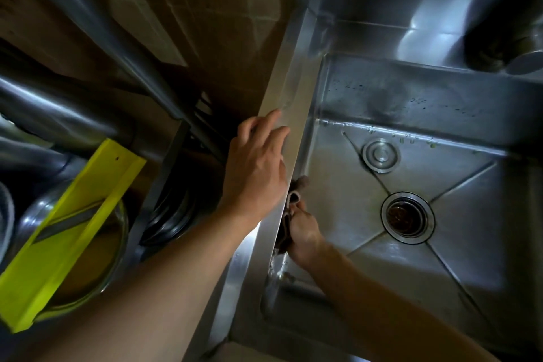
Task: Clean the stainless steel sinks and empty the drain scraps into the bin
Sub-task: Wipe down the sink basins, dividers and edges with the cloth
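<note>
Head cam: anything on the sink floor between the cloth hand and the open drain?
Nothing. In the head view, bare wet steel runs from the right hand, gripping the cloth, to the drain. The round plug sits farther back, off that line.

floor: brown tiles (205, 9) | shelf: steel rack (88, 23) | light: dim

- Dim scene; bright glare on the sink (440, 38) back wall (upper right).
- Deep shadow at left.
- Wide-angle bending at the edges; upper-right corner blurred.
</note>
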A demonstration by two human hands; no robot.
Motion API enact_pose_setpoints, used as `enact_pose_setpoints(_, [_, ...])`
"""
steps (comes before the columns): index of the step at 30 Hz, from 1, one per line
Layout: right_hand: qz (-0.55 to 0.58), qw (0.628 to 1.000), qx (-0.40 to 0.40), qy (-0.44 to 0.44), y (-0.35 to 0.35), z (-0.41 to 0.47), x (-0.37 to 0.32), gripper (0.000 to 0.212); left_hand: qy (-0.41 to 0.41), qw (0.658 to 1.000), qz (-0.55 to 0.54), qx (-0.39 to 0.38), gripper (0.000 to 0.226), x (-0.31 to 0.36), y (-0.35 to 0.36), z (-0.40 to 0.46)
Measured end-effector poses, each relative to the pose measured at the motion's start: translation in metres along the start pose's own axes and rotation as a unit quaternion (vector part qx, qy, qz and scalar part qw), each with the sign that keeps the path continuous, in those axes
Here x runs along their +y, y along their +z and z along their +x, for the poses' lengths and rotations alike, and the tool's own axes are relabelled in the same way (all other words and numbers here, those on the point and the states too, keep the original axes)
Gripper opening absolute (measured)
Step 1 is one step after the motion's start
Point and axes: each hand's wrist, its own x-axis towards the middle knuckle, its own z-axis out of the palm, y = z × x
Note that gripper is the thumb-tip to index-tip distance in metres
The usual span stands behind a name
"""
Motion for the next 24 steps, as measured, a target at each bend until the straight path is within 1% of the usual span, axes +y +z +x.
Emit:
enact_pose_setpoints(2, [-0.01, 0.999, 0.034, 0.033, 0.0, 0.014, 0.004, 0.038, 0.003, 1.0, -0.002, -0.001, 0.04, -0.002, 0.001, 0.0])
enact_pose_setpoints(4, [-0.021, 0.997, 0.059, 0.045, 0.002, 0.023, 0.005, 0.038, 0.002, 1.0, -0.004, 0.001, 0.04, -0.003, 0.002, 0.001])
enact_pose_setpoints(6, [-0.007, 0.997, 0.053, 0.051, 0.005, 0.013, 0.0, 0.032, 0.0, 1.0, -0.003, 0.0, 0.041, -0.004, 0.002, 0.001])
enact_pose_setpoints(8, [-0.004, 0.999, 0.021, 0.049, 0.003, -0.005, -0.006, 0.03, -0.004, 1.0, -0.004, -0.009, 0.041, -0.005, 0.001, 0.0])
enact_pose_setpoints(11, [-0.007, 0.999, -0.035, 0.034, -0.003, -0.037, -0.012, 0.033, -0.012, 0.999, -0.014, -0.028, 0.041, -0.003, -0.003, 0.0])
enact_pose_setpoints(13, [0.022, 0.995, -0.092, 0.024, -0.003, -0.058, -0.014, 0.034, -0.015, 0.999, -0.016, -0.045, 0.041, 0.001, -0.009, -0.001])
enact_pose_setpoints(15, [0.081, 0.987, -0.137, 0.023, -0.006, -0.081, -0.017, 0.037, -0.023, 0.999, -0.02, -0.042, 0.042, 0.008, -0.021, -0.01])
enact_pose_setpoints(17, [0.129, 0.979, -0.153, 0.036, -0.008, -0.092, -0.016, 0.038, -0.041, 0.999, -0.006, -0.029, 0.044, 0.01, -0.03, -0.034])
enact_pose_setpoints(19, [0.152, 0.978, -0.134, 0.043, -0.008, -0.089, -0.012, 0.039, -0.047, 0.998, 0.015, -0.03, 0.043, 0.009, -0.032, -0.064])
enact_pose_setpoints(20, [0.147, 0.981, -0.116, 0.048, -0.006, -0.081, -0.01, 0.038, -0.046, 0.998, 0.028, -0.04, 0.045, 0.009, -0.031, -0.074])
enact_pose_setpoints(22, [0.115, 0.988, -0.076, 0.073, -0.003, -0.06, -0.001, 0.041, -0.044, 0.996, 0.044, -0.057, 0.05, 0.007, -0.025, -0.085])
enact_pose_setpoints(24, [0.072, 0.991, -0.035, 0.105, -0.004, -0.038, 0.005, 0.048, -0.044, 0.997, 0.039, -0.057, 0.049, 0.007, -0.023, -0.085])
